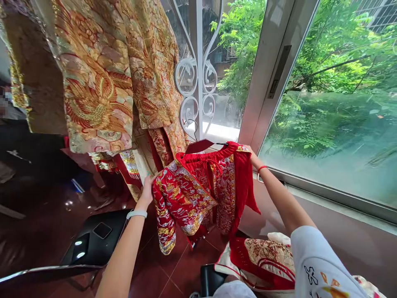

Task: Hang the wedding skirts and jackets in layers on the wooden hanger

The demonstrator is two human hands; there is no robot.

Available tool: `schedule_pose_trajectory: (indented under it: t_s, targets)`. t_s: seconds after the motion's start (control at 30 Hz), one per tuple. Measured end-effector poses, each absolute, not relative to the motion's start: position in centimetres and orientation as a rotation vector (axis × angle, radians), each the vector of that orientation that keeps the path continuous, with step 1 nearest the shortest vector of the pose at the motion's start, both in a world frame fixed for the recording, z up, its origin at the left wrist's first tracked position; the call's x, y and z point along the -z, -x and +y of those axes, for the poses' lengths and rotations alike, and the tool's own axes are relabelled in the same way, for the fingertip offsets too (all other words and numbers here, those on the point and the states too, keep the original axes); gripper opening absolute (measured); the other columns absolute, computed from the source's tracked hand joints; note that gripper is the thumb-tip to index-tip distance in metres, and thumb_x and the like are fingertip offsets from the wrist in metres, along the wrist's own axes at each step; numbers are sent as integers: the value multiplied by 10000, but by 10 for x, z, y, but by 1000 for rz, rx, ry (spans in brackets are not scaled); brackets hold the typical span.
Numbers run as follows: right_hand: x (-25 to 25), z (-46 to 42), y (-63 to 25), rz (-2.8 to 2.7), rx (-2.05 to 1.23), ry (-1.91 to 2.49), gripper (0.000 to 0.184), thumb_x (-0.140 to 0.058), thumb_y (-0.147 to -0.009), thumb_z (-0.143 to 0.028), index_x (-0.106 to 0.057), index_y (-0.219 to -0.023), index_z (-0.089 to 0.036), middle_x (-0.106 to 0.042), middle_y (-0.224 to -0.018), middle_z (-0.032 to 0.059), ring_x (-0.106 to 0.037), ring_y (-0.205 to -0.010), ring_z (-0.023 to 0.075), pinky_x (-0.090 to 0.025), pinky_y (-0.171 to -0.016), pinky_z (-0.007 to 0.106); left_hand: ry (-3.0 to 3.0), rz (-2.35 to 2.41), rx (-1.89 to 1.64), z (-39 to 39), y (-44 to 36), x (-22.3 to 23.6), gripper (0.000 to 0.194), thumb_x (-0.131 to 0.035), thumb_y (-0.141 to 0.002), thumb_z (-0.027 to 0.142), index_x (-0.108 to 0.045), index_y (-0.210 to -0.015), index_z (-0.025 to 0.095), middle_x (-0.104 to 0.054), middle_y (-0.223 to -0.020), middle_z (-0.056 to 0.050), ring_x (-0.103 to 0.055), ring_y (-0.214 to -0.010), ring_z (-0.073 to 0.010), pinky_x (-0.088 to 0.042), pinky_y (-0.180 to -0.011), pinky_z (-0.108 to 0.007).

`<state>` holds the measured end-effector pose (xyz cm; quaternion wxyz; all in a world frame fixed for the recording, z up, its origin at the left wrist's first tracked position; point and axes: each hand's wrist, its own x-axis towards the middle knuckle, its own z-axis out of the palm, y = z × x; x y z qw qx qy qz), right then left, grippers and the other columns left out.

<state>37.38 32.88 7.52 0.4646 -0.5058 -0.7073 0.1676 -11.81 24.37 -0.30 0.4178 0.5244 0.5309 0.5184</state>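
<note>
- Nearest camera: white sleeve (322, 260), lower right; right forearm runs from it up-left.
- Red jacket (186, 194), gold and silver embroidery: mid-frame, held up between both hands, off the floor.
- Key relation: jacket lies right of the left hand (149, 187) and left of, mostly below, the right hand (249, 154). Top edge slants up from left hand to right; one sleeve hangs straight down, lower left of the jacket.
- Hanger (200, 145) pokes out above the top edge, between the hands, hook up; right hand is nearer to it in frame.
- Left hand: fingers closed on the jacket's left edge; exact fingertips unclear. Arm reaches up from bottom edge, white band (137, 213) at wrist.
- Right hand: higher, looks to be pinching the upper right corner; fingertips mostly hidden. Red bracelet (262, 167) at wrist.
- Gold garments (96, 87) hang upper left.
- Window (328, 136) right, scrolled metalwork (200, 78) top centre.
- Black chair (107, 215) lower left; red-and-white garment (266, 265) lower right, below right forearm.
</note>
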Motion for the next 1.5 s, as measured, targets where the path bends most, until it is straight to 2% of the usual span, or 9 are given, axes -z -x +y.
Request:
schedule_pose_trajectory:
  t_s: [0.17, 0.33, 0.5, 0.7, 0.87, 1.03, 1.2, 1.37, 1.5]
  targets:
    - [-121, 344, -378, -1925, -194, 1304, 220, -547, -648, -361, -398, -582, -213, -439, -567, -28, -388, -643, 133, -290, -597, 265, -1494, 1222, -1215, 261, 116, -38, 755, -776, -621, 666, -698, -1210, 200, -719, -1231, -128, -652, -1168, -332, -542, -985, -443]
    - [-172, 338, -372, -1937, 110, 1336, 186, -593, -593, -284, -422, -620, -215, -464, -579, -18, -404, -616, 134, -280, -593, 267, -1685, 1341, -1274, 260, 117, -65, 667, -758, -637, 686, -748, -1052, 165, -725, -1202, -157, -651, -1154, -349, -496, -1030, -501]
    - [-206, 274, -357, -1912, 363, 1406, 143, -605, -659, -260, -503, -747, -209, -523, -620, 23, -457, -607, 184, -275, -598, 281, -1913, 1370, -1368, 244, 114, -67, 543, -689, -770, 575, -681, -1164, 200, -648, -1341, -119, -574, -1278, -301, -412, -1129, -474]
    - [-151, 181, -333, -2160, 92, 1378, 128, -486, -765, -181, -504, -886, -215, -582, -680, 22, -487, -581, 179, -303, -578, 276, -2021, 1496, -1305, 243, 110, -62, 640, -666, -787, 524, -537, -1344, 235, -560, -1420, -110, -535, -1307, -298, -400, -1123, -470]
    - [-82, 158, -302, -2049, -29, 1403, 118, -451, -797, -172, -465, -904, -222, -616, -814, 64, -538, -692, 209, -357, -622, 302, -2006, 1702, -1151, 237, 108, -76, 686, -659, -790, 542, -468, -1389, 266, -600, -1375, -102, -657, -1058, -301, -503, -933, -433]
    - [-90, 159, -267, -1813, -292, 1303, 82, -469, -794, -200, -430, -857, -234, -527, -725, -7, -458, -621, 171, -371, -606, 301, -2028, 1843, -1173, 220, 102, -82, 574, -628, -834, 483, -502, -1356, 278, -664, -1274, -74, -663, -776, -242, -513, -834, -398]
    - [-112, 141, -213, -1699, -368, 1168, 135, -465, -837, -182, -457, -961, -233, -542, -753, -12, -491, -658, 168, -396, -600, 286, -2055, 1910, -1302, 211, 92, -71, 490, -619, -854, 388, -545, -1321, 261, -660, -1271, -83, -638, -1092, -312, -488, -942, -421]
    - [-63, 163, -188, -1888, -266, 1439, 264, -504, -781, -112, -454, -1013, -227, -627, -875, 51, -590, -762, 212, -399, -641, 291, -1988, 1829, -1450, 208, 95, -55, 505, -600, -879, 415, -524, -1358, 272, -602, -1343, -92, -582, -1217, -296, -448, -1053, -439]
    - [-34, 189, -228, -1812, -172, 1463, 210, -507, -769, -162, -439, -956, -231, -621, -869, 57, -581, -748, 220, -400, -654, 306, -1985, 1707, -1446, 211, 109, -42, 618, -625, -856, 511, -488, -1405, 264, -549, -1414, -123, -506, -1333, -315, -396, -1125, -473]
